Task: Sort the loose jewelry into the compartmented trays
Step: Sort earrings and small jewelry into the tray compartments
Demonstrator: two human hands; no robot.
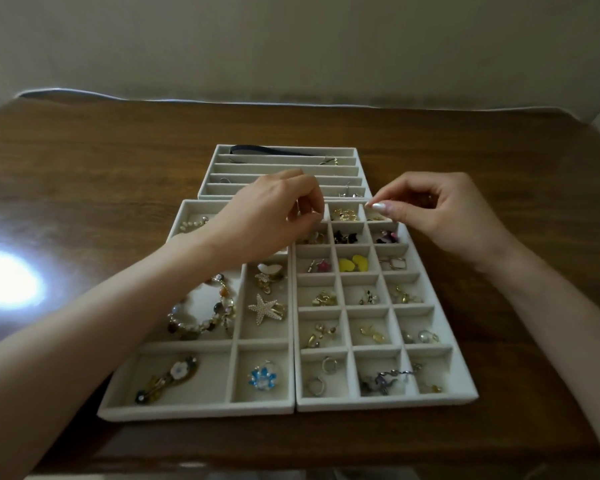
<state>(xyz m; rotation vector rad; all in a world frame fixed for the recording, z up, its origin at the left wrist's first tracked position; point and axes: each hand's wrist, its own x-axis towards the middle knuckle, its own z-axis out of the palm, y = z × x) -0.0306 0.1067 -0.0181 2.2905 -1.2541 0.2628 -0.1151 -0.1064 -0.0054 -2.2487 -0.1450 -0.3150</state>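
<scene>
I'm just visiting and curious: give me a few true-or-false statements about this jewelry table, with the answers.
1. The starfish clip lies in the left tray. True.
2. The yellow pieces sit in the far tray. False: they are in the right tray, middle column.
3. The blue flower is in the left tray's nearest row. True.
4. The bracelet lies on the bare table. False: it is in a left tray compartment.
5. The left hand touches the blue flower. False: it is up at the trays' far end, well away from it.
</scene>
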